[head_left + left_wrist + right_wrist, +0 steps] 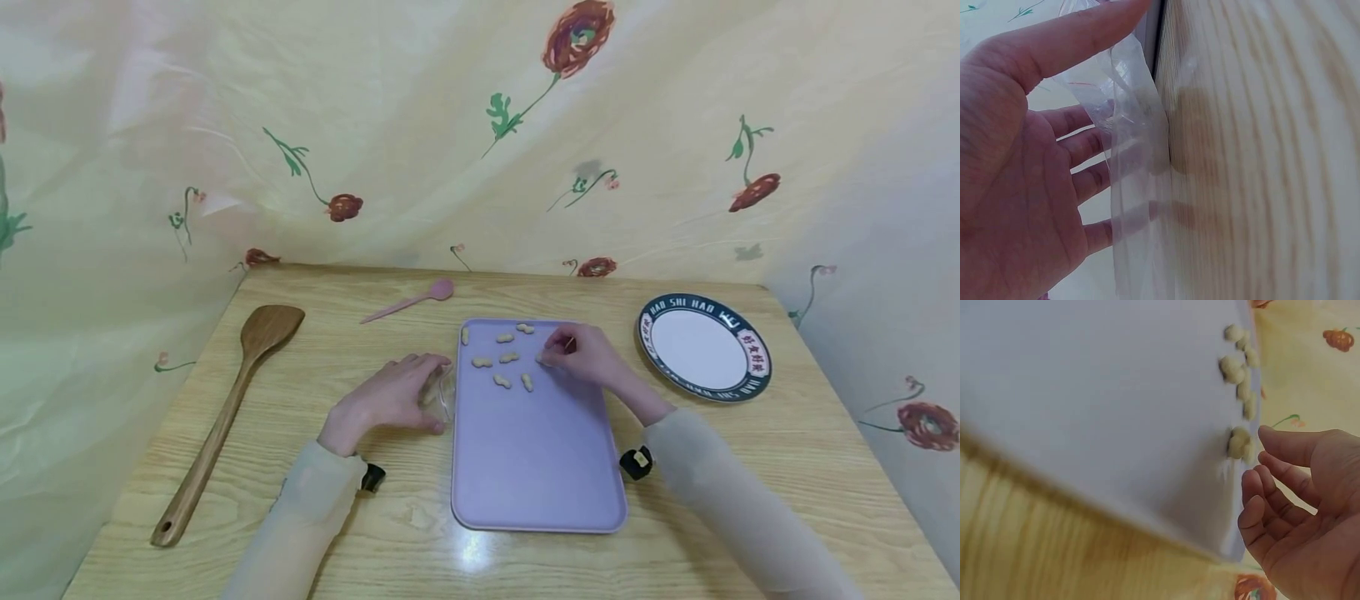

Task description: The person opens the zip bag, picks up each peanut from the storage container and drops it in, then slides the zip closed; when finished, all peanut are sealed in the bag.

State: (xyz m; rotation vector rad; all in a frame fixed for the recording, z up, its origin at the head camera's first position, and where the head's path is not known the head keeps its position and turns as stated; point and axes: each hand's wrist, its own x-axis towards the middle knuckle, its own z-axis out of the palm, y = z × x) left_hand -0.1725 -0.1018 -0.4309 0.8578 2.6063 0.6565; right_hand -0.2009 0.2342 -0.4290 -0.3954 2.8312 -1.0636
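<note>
At the left edge of the lilac tray (536, 458), my left hand (397, 392) curves round a clear plastic bag (1138, 162). Its thumb lies on the near side and its fingers show behind the film in the left wrist view. My right hand (585, 354) is over the tray's upper right part, thumb and forefinger pinching a pale peanut (541, 357) close to the surface. Several more unshelled peanuts (509, 357) lie spread over the tray's far end. In the right wrist view, peanuts (1232, 369) line up beyond the right fingertips.
A wooden spatula (225, 417) lies along the table's left side. Behind my left hand is a pink spoon (441, 289). A white plate (697, 350) with a dark lettered rim sits to the right. Flowered cloth (420, 125) hangs behind the wooden table (750, 467).
</note>
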